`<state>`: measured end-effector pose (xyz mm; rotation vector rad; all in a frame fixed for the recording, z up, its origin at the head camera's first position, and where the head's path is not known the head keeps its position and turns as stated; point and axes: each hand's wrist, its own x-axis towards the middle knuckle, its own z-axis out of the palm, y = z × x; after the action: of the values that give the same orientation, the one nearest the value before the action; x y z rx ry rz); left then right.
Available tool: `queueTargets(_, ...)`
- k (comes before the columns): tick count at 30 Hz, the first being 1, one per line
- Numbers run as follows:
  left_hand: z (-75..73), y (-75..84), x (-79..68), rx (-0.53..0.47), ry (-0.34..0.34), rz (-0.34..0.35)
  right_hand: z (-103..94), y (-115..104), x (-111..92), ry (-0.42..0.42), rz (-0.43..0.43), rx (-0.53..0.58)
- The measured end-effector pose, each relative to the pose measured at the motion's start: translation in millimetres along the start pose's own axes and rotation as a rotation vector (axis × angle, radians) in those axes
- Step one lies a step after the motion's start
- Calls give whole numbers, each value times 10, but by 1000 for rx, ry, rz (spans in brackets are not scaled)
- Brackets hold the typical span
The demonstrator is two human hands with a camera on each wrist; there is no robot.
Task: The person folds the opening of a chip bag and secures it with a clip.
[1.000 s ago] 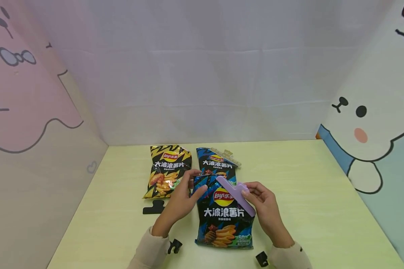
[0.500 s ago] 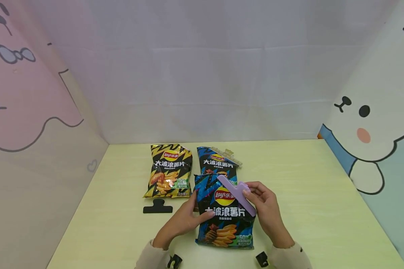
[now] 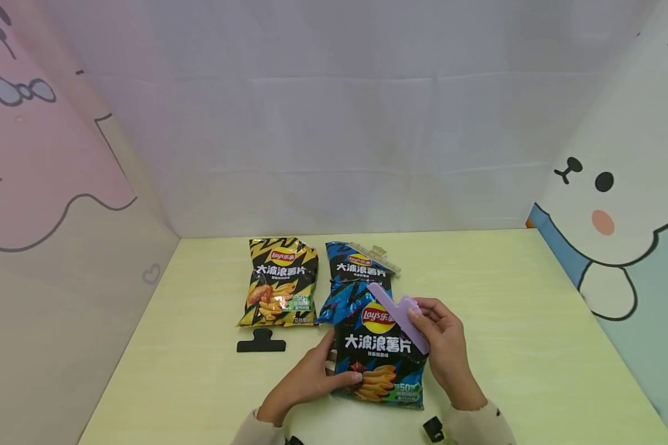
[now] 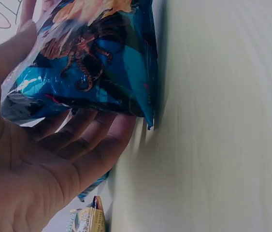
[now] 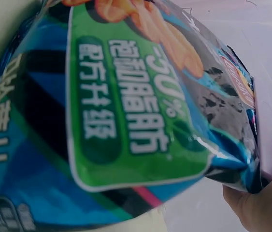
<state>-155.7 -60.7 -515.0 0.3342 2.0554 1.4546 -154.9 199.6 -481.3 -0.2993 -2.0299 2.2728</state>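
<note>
While left fingers (image 4: pixel 116 137) grip bag (image 3: pixel 380 358), right fingers (image 3: pixel 424 324) purple clip (image 3: pixel 402 316), yellow table (image 3: pixel 512 321) meets backdrop (image 3: pixel 339 130)

Wide lane on the right: from the right hand (image 3: pixel 444 337) out to the table's (image 3: pixel 551 346) right edge and up to the back-right corner, room to sweep through! Another down the left edge, outside the yellow Lay's bag (image 3: pixel 281 284) and black clip (image 3: pixel 261 341). The middle's jammed: the front blue Lay's bag (image 3: pixel 381 377), lilac clip (image 3: pixel 399 315) across its corner, overlaps the rear blue Lay's bag (image 3: pixel 359 266) in the head view, and the left hand (image 3: pixel 310 376) blocks its left side. Between yellow and rear blue, just a slim gap; both crowd the back edge.
</note>
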Motion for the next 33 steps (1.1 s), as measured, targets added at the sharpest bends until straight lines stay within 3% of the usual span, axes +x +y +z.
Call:
queueTargets(12, 54, 0, 54, -2, 24, 21, -41, -16, 38, 46, -35, 3)
queueTargets(26, 189, 146, 174, 15, 80, 115, -198, -152, 177, 94, -35, 17)
queueTargets(33, 266, 218, 267, 30, 95, 125, -302, -240, 255, 135, -23, -2)
